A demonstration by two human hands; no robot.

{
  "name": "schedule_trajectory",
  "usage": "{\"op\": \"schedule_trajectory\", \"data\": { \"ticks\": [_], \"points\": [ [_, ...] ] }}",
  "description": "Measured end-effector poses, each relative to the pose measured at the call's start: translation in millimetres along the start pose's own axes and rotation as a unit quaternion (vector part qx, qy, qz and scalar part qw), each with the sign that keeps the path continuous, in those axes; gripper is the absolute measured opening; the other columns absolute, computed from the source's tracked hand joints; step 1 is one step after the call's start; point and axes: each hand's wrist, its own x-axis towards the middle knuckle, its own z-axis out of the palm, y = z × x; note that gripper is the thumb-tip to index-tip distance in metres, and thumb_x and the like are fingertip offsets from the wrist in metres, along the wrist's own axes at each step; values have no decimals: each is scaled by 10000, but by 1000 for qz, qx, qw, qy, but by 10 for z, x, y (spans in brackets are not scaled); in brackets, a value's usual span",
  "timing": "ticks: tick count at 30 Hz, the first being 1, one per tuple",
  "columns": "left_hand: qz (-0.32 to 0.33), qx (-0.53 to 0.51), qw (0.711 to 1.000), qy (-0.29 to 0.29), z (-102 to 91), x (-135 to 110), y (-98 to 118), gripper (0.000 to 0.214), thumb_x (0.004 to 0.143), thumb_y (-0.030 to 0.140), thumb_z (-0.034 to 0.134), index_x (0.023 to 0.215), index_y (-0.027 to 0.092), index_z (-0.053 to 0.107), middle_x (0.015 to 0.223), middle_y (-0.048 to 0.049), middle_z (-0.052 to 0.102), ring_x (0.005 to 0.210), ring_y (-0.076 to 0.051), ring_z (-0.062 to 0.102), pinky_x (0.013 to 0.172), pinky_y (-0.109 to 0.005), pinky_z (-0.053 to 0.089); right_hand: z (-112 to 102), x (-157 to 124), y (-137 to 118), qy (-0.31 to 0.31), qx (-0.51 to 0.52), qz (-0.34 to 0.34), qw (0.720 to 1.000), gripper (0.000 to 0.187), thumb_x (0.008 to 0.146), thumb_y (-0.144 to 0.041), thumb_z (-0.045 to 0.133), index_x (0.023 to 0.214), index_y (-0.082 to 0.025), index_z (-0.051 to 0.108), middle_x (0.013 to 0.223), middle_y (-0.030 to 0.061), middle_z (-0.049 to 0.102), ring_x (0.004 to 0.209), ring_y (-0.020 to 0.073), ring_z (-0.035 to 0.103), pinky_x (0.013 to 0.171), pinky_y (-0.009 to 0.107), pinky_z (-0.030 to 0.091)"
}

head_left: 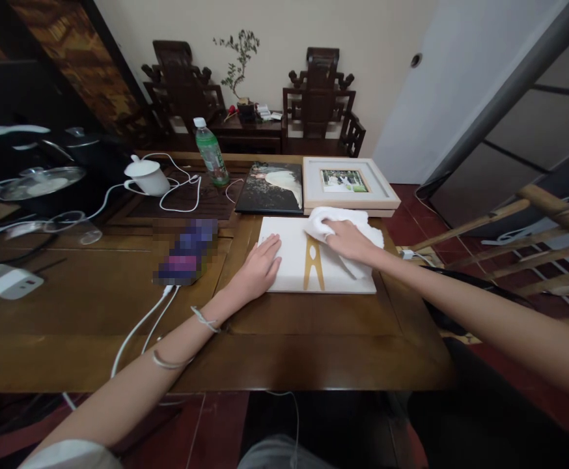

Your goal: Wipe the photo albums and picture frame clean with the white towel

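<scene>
A flat white board [284, 228] with a tan, clothespin-shaped stand piece [312, 267] on it lies on the wooden table in front of me. It looks like the back of a picture frame. My left hand [260, 268] rests flat on the board's left edge, fingers stretched out. On its upper right part, my right hand [346, 240] grips a white cloth [336, 216], pressing it against the surface. The cloth's loose end hangs over the board's right side and hides that part.
Behind the board lie a dark photo panel [272, 189] and a pale framed photo [347, 182]. Leftward are a green-labelled bottle [211, 153], a lidded white cup [146, 176], a blurred-out phone [187, 251] with cables, and a glass-lidded pan [45, 182]. A wooden chair [553, 228] stands at right.
</scene>
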Motion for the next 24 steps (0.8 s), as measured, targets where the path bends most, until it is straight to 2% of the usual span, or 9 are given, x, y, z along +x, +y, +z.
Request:
{"op": "schedule_trajectory", "data": {
  "ticks": [4,7,11,14,18,24],
  "points": [
    [2,-2,1000,1,5,-2,-4,446,929,235,371,1348,100,446,1445,-188,429,1377,-277,346,1121,-529,281,142,-192,-206,-49,-50,-88,994,500,743,-119,410,1218,-166,559,1393,156,477,1343,416,285,956,750,261],
    [4,-4,1000,8,18,-2,-13,443,925,234,380,1348,123,449,1439,-173,442,1371,-272,358,1121,-524,282,198,-510,-335,-77,-61,-129,987,548,701,-95,435,1232,-175,547,1503,112,343,1404,410,123,986,773,191],
    [-1,0,1000,7,35,0,-19,452,918,225,388,1356,126,443,1444,-166,438,1373,-264,354,1127,-510,275,182,-928,-504,-128,-51,-146,980,557,709,-126,447,1256,-184,534,1524,95,307,1414,410,69,1005,771,173],
    [-3,3,1000,9,42,2,-16,454,918,219,384,1359,126,441,1445,-162,438,1374,-261,352,1127,-512,272,148,-1055,-576,-159,-40,-150,975,547,715,-150,454,1254,-197,535,1526,89,302,1414,411,75,1004,771,183],
    [1,4,1000,14,38,2,-5,447,920,218,380,1352,127,451,1433,-163,454,1365,-262,369,1122,-509,284,138,-878,-537,-135,-45,-151,978,514,727,-131,435,1226,-185,548,1458,138,407,1406,402,145,992,753,230],
    [1,-1,1000,10,20,2,0,444,928,236,371,1345,109,453,1434,-179,447,1368,-272,364,1122,-520,287,119,-185,-407,-93,-76,-119,986,496,738,-140,433,1218,-148,560,1268,217,551,1373,407,241,958,732,275]
  ]
}}
